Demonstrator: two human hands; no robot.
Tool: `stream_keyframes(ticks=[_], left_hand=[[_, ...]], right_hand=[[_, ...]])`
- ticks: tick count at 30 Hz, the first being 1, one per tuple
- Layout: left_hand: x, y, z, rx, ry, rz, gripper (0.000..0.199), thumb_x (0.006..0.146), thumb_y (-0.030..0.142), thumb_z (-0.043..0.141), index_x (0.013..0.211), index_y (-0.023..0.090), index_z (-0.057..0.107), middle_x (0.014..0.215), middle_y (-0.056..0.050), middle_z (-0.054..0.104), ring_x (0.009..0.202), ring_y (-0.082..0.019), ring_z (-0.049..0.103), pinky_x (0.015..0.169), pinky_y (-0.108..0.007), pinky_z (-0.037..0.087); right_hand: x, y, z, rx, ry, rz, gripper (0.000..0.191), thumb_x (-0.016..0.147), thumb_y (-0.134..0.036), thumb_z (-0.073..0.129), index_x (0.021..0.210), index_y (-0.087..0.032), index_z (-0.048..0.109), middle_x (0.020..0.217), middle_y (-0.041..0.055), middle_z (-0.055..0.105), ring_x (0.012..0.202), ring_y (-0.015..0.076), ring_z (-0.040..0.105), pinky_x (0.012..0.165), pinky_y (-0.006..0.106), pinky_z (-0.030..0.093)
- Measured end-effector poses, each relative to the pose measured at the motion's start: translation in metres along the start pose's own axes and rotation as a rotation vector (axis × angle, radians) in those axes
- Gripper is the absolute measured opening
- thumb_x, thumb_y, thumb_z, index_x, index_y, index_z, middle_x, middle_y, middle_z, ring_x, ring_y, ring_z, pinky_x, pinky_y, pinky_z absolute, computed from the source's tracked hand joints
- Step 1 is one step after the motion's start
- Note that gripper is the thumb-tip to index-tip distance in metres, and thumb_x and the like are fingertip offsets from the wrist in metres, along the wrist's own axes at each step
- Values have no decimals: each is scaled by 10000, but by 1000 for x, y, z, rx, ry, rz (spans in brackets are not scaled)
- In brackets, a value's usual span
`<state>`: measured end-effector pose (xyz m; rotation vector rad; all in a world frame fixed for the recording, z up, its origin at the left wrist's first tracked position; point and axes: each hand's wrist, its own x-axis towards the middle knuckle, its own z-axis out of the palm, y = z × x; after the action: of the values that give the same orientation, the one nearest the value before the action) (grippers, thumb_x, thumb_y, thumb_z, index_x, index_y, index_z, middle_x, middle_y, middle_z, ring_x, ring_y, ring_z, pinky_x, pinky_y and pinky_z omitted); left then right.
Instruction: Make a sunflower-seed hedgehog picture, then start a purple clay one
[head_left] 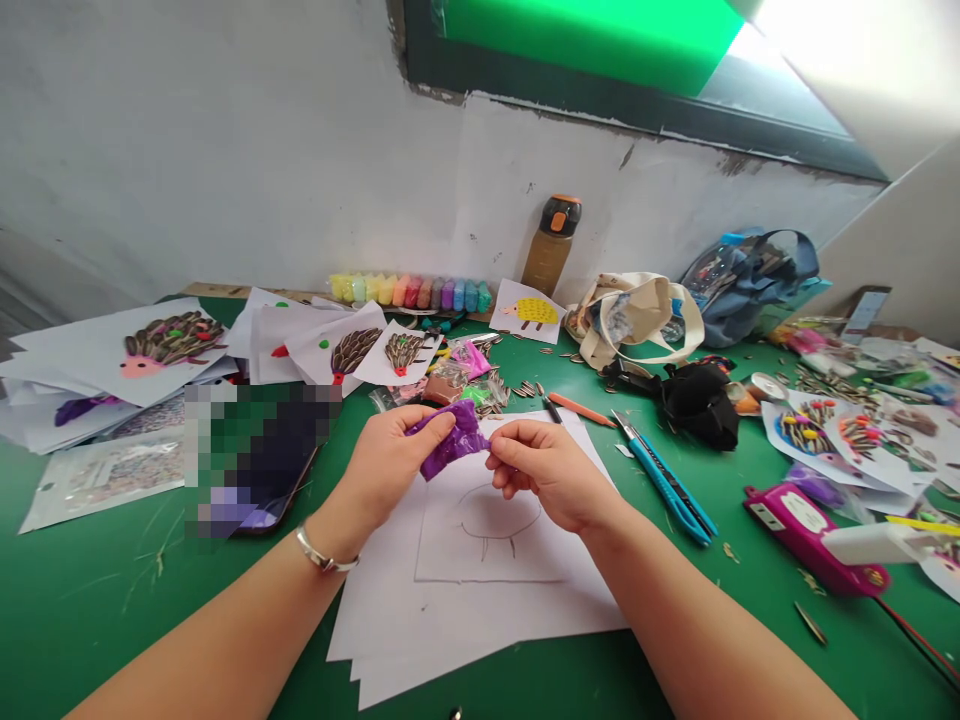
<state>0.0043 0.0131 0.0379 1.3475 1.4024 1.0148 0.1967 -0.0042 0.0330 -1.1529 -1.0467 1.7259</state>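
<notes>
Two bare hands grip a small purple packet [450,440] above white drawing paper [480,600] on a green desk [135,590]. Your left hand [397,450], a silver bracelet [322,555] at its wrist, has its fingers closed on the packet's left part, thumb laid across the top. Your right hand [544,465] pinches the packet's right end between thumb and forefinger, the other fingers curled beneath. Below them, the top sheet bears a pencilled outline, an oval with short legs inside a ruled frame.

Just beyond the paper lie a dark pen [551,405] and an orange stick [581,409]; to your right, blue tweezers [664,480] rest near a magenta device [817,540] with a red and black cord. To your left, a phone [277,465], partly pixelated, lies beside a clear packet [105,475] of small pieces and a pile of hedgehog pictures [172,345]. Along the wall, a row of coloured packs [409,292] sits left of an upright brown bottle [551,245], with a cream cloth bag [637,315] and a blue bag [757,290] farther right.
</notes>
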Motion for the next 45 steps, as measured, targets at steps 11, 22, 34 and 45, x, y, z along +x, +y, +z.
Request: stream_keyframes(ticks=[11,22,34,45], left_hand=[[22,-12,-21,-307,179,-68,473,621,605,800,692,146,707,616,-3,600,534,-101,472,488,-215,393],[30,-23,-31,-42,214,-20,397,691,546,747,815,169,764,702,-25,660,584,-132,499,504,-221,377],[23,-9,-31,354,256,51,546,814,551,626,1262,241,666,1155,-73,729,1025,-276,663,880,-331,475],[-3,10,-8,-290,209,135,359,865,490,638,1030,179,711,1108,-90,714,1034,-248,664,948,-407,536]], right_hand=[[5,-4,-12,290,90,5,309,817,-440,717,778,-190,541,691,1,655,526,103,596,437,187,452],[5,-4,-13,312,113,-11,308,688,-205,829,917,-188,624,814,20,707,699,109,658,680,241,561],[9,-1,-17,254,161,-28,330,780,-480,745,875,-171,681,572,-59,493,451,41,378,427,172,281],[6,-2,-10,271,212,-95,416,763,-268,739,1149,-211,594,856,32,712,710,119,649,680,259,534]])
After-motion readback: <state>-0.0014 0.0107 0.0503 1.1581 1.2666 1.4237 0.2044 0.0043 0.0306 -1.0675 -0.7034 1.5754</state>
